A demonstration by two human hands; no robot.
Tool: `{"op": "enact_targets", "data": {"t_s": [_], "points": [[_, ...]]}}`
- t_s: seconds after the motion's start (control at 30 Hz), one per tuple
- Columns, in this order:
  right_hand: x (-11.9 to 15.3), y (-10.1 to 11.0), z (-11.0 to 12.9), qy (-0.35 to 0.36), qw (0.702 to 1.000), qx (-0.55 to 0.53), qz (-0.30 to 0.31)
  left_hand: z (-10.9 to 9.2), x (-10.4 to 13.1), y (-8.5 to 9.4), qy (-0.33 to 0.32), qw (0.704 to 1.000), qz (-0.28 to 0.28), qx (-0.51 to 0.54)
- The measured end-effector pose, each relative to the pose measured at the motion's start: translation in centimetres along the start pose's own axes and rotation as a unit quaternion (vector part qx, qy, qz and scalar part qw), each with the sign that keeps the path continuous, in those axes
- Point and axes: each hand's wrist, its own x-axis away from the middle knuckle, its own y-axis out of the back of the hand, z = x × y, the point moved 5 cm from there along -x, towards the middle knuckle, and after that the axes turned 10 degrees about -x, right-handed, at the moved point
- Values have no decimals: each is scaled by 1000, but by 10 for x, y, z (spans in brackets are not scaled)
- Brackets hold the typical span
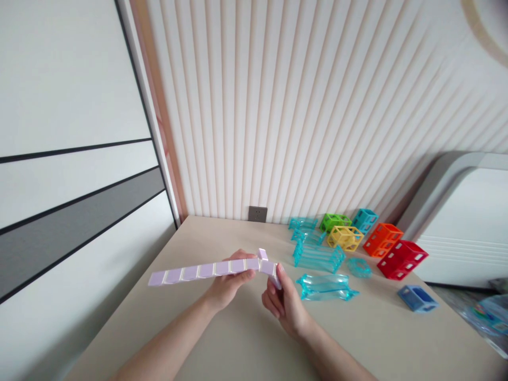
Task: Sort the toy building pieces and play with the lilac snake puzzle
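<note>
A long strip of lilac square tiles [198, 271], joined edge to edge with pale seams, is held above the table and stretches out to the left. My left hand [230, 286] is closed around it near its right part, thumb in front and fingers behind. At the right end the strip bends down, and one small tile [262, 254] sticks up there. My right hand [286, 304] pinches that bent end between thumb and curled fingers. To the right of my right hand lies a clear teal plastic frame piece [327, 287].
More teal frames [317, 256] lie farther back on the beige table [178, 328]. Beyond stand green [335, 221], yellow [344, 238], blue [364, 219], orange [382, 239] and red [401, 259] openwork blocks. A blue-grey block [417, 299] sits near the right edge. A ribbed wall [238, 106] rises behind.
</note>
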Motion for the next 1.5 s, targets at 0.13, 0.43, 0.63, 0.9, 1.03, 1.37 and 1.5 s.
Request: {"op": "enact_targets", "data": {"t_s": [0.13, 0.43, 0.63, 0.9, 1.03, 1.37, 1.5], "points": [[-2, 6, 0, -68, 997, -46, -6, -9, -1, 0, -28, 998, 43, -38], [2, -3, -3, -87, 996, 8, -1, 15, 4, -8, 32, 997, 40, 58], [1, -7, -3, -33, 998, 51, 2, 13, 5, -7, 37, 998, 20, 42], [-2, -4, 2, 36, 990, 136, -26, 18, 6, -10, 48, 996, 13, 75], [-1, -3, 7, 67, 976, 204, -41, 20, 7, -9, 53, 996, 14, 64], [-3, 1, 11, 104, 959, 256, -63, 25, 7, -10, 60, 997, 19, 54], [2, 1, 15, 130, 941, 295, -100, 21, 7, -12, 62, 997, 28, 48]]}}
